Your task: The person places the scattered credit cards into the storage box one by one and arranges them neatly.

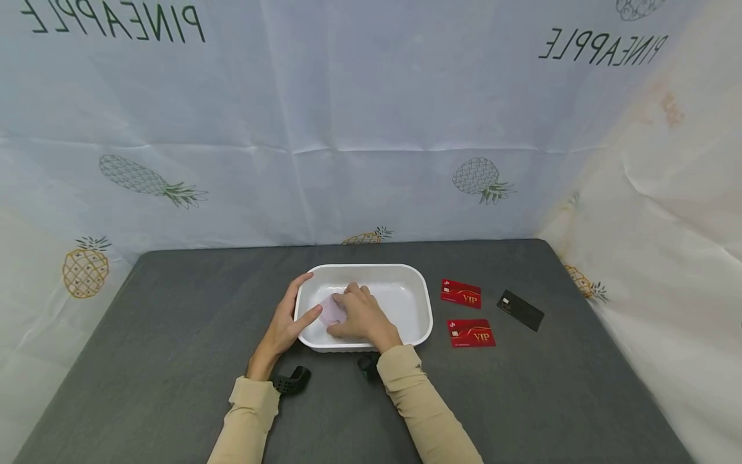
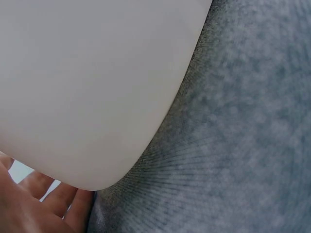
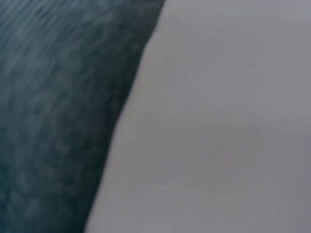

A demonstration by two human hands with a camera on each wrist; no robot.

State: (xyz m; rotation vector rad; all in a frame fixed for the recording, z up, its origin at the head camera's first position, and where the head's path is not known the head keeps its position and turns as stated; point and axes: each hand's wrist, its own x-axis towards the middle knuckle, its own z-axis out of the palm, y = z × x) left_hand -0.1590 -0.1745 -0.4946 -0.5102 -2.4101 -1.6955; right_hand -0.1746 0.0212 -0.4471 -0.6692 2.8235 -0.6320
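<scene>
A white rectangular tray (image 1: 400,322) stands on the dark grey table. At its left end my left hand (image 1: 285,320) holds it, the fingers along the outer wall and the thumb reaching over the rim. The left wrist view shows those fingers (image 2: 60,199) beside the pale tray wall (image 2: 97,97). Inside the tray, my right hand (image 1: 361,314) grips a thin, pale lilac piece that looks like cloth (image 1: 332,311), low against the tray's bottom. Only the blurred outer wall of the tray (image 3: 209,121) fills the right wrist view; the hand is hidden there.
To the right of the tray lie two red cards (image 1: 461,294) printed VIP, one nearer than the other. A black card (image 1: 520,310) lies tilted further right. A white cloth with pineapple prints (image 1: 371,193) hangs behind the table (image 1: 191,309).
</scene>
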